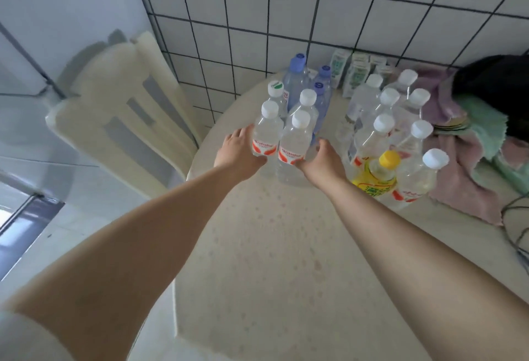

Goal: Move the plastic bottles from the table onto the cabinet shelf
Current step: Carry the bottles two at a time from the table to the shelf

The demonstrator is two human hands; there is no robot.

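Both hands bracket the 2 front clear plastic bottles w/ white caps & red labels. Left hand lies spread against the left bottle; right hand, fingers curled, touches the right bottle low down — neither hand fully wrapped round. Both bottles stand upright on the round cream speckled table. Behind them: 2 more white-capped, 3 blue-capped bottles. Right of the pair — approx 8 clear bottles, 1 yellow-capped bottle.
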